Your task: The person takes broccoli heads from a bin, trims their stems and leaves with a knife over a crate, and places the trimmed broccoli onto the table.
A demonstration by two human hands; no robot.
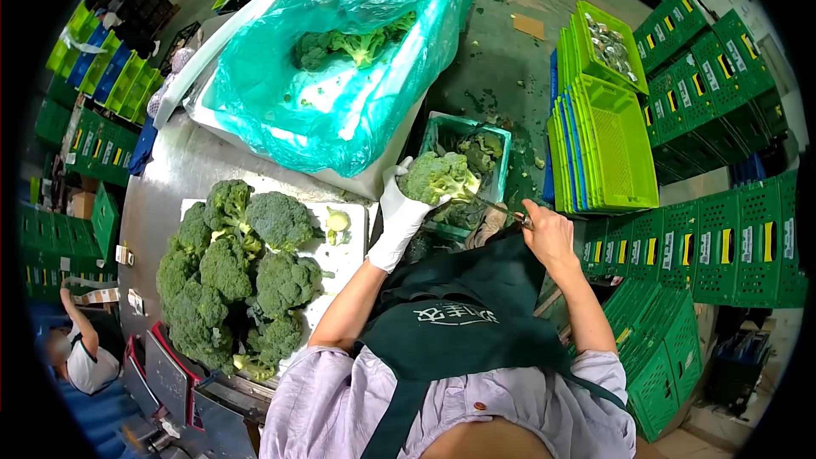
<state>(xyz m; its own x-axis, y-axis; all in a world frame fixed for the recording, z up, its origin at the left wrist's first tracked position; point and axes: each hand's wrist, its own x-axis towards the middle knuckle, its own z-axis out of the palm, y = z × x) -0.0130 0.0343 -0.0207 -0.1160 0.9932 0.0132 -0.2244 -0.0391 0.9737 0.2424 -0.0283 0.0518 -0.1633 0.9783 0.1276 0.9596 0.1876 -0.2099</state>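
My left hand (398,219), in a white glove, holds a broccoli head (435,177) with its cut stem side turned to the right. My bare right hand (548,236) is closed round the handle of a knife (497,206), whose blade points at the stem of that head. Below the held broccoli, a teal-rimmed crate (507,153) contains dark green trimmings. Left of my left hand, a pile of broccoli heads (228,268) lies on a white cutting board (347,259), with a small pale stem piece (337,221) near it.
A white bin lined with a teal plastic bag (340,132) holds some broccoli on the metal table (161,195). Lime green crates (608,144) and dark green crates (722,238) are stacked at the right. Another person (89,353) is at the lower left.
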